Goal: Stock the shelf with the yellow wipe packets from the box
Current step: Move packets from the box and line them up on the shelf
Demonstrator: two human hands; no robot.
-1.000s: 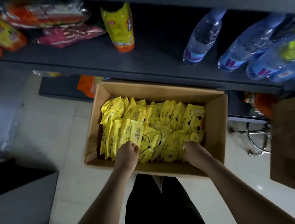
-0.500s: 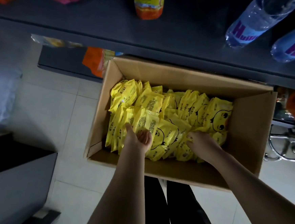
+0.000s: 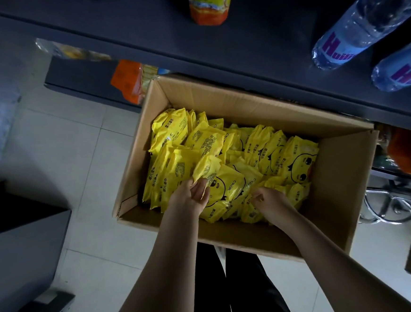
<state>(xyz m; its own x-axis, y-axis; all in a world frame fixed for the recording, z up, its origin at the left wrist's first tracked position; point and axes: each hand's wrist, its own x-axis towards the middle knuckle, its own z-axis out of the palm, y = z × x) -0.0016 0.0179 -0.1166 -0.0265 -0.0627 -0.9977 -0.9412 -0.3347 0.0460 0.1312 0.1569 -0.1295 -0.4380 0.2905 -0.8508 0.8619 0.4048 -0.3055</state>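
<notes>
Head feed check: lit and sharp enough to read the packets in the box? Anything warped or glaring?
Head view: dim overall, the shelf nearly black; the yellow packets in the box are brightest, their print sharp mid-frame; wide-angle distortion slants the shelf edge and stretches the water bottle; left edge blurred; floor tiles pale, no harsh glare.

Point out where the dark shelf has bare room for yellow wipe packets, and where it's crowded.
Bare: the dark grey shelf between the yellow-orange plastic bottle and the clear plastic water bottles, and left of that bottle. Crowded: the right end with water bottles, and the brown cardboard box, packed with yellow wipe packets.
</notes>
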